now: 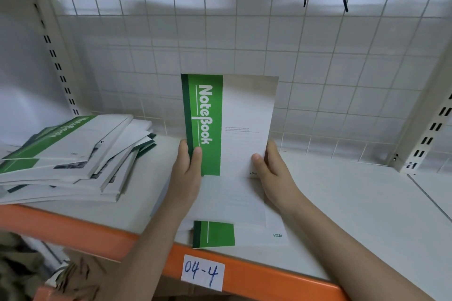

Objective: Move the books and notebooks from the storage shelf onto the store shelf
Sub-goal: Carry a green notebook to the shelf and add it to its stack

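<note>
A green and white notebook (230, 115) marked "NoteBook" stands upright, tilted toward the wire grid at the back of the shelf. My left hand (187, 171) grips its lower left corner, thumb on the green stripe. My right hand (271, 171) grips its lower right corner. Under my hands, more of the same notebooks (234, 230) lie flat at the shelf's front edge. A messy pile of notebooks (73, 154) sits at the left of the shelf.
The white shelf board (354, 203) has an orange front rail with a paper label "04-4" (201, 272). A wire grid back panel (269, 44) and slotted uprights (425, 134) bound the bay. Another shelf runs overhead. Crumpled material (36, 273) lies below left.
</note>
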The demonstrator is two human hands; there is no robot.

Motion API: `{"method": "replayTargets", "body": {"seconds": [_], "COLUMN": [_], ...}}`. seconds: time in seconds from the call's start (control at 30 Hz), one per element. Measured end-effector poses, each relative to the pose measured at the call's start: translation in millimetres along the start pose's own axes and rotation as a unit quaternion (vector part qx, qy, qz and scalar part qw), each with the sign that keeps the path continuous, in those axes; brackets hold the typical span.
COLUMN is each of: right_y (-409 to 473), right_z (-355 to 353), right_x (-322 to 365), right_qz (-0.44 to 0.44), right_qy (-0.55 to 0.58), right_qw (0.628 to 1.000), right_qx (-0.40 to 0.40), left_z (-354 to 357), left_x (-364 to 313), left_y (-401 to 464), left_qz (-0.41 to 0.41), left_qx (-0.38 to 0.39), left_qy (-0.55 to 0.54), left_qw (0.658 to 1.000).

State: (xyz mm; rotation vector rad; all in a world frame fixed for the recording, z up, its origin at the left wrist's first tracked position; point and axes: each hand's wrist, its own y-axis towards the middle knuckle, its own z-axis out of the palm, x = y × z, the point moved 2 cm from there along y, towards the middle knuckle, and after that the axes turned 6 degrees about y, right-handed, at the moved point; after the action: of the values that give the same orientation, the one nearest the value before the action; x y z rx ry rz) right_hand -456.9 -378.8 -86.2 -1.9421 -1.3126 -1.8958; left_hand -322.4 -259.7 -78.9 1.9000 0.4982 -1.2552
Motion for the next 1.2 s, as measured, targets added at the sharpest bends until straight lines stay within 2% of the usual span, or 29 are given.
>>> {"method": "replayTargets", "body": {"seconds": [0.07,0.2,0.57,0.77,0.93,1.03,1.2], "right_y": [0.8,-0.6,-1.5,3.2,5.7,0.1,-23.4], "right_z": [-1.4,1.8,0.8,0.9,-7.2,-13.8,-31.4], "right_x": [-0.1,-8.0,-10.1,3.8,29.3,46.1,56.6], "right_qz": [-0.004,0.012,0.027,0.077,0.092,0.142,0.197], "right_qy": [0.001,-0.037,-0.065,-0.067,-0.025,0.024,-0.007], "right_qw": [1.000,0.999,0.997,0.995,0.993,0.984,0.965], "right_qx": [-0.016,0.020,0.025,0.017,-0.072,-0.102,-0.173], "left_z": [-0.1,2.1,1.4,1.2,5.4,14.0,41.8], "left_x": [0.9,2.8,7.8,7.9,-13.7,-30.0,-35.9], "left_y": [0.7,2.5,4.6,12.6,22.1,25.0,8.2], "left_qz": [-0.005,0.004,-0.002,-0.039,-0.071,-0.067,-0.115], "left_qx": [0.000,0.023,0.032,0.038,0.067,0.070,0.109], "left_qy": [0.006,0.033,0.085,0.087,0.030,-0.002,-0.041], "left_qw": [1.000,0.999,0.996,0.995,0.995,0.995,0.986]}}
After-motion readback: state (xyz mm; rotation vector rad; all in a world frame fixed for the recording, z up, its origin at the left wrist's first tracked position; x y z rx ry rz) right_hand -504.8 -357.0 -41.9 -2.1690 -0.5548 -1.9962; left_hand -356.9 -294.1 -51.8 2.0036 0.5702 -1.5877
